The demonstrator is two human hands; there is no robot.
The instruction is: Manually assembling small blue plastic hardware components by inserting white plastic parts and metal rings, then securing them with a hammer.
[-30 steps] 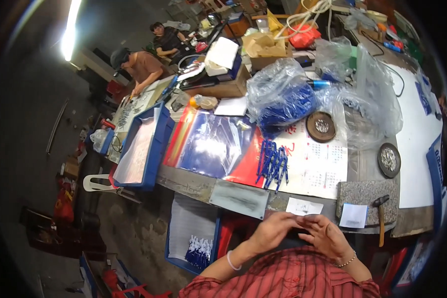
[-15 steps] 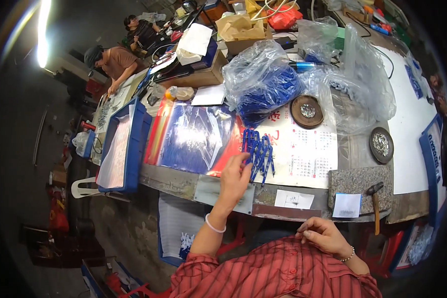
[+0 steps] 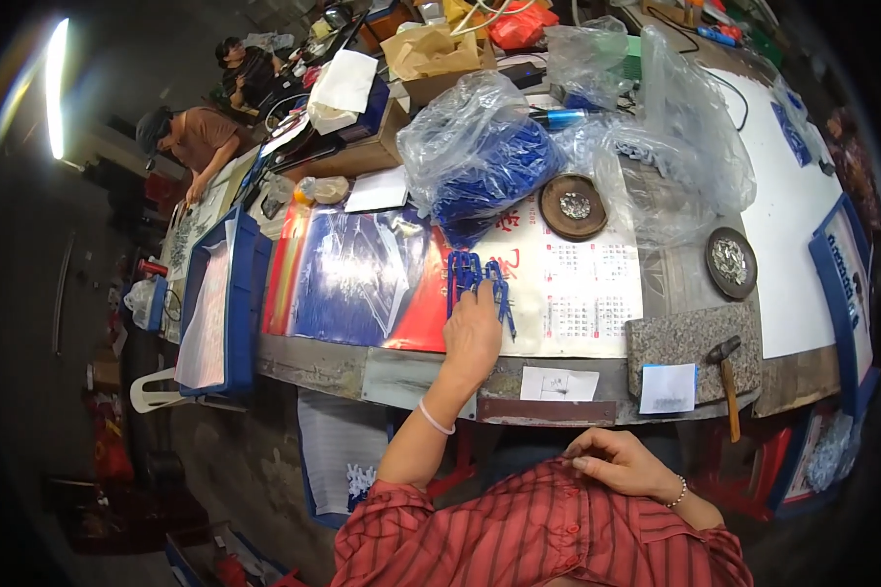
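A bunch of slim blue strips [image 3: 500, 293], narrow and loop-like, lies on the red and white calendar sheet [image 3: 589, 338] in front of me. Over its near side is my left hand [image 3: 473, 340], its fingers bent down and closed on the strips; the fingertips are partly hidden among them. My right hand [image 3: 625, 464] rests close to my shirt at the table's front edge. Its fingers are curled in with the thumb against them, and whatever they hold, if anything, is hidden. Behind the strips sits a clear plastic bag [image 3: 489, 147] full of blue pieces.
A round brown dish [image 3: 558, 225] and a dark dish [image 3: 717, 279] hold small shiny metal bits. At right a hammer [image 3: 727, 382] lies on a stone slab [image 3: 656, 338]. Blue trays [image 3: 248, 293] stand at both sides. A person [image 3: 206, 142] works at far left.
My left hand has moved right and forward, from beside the blue strips onto them. The right hand keeps its curled pose. The whole view has shifted slightly.
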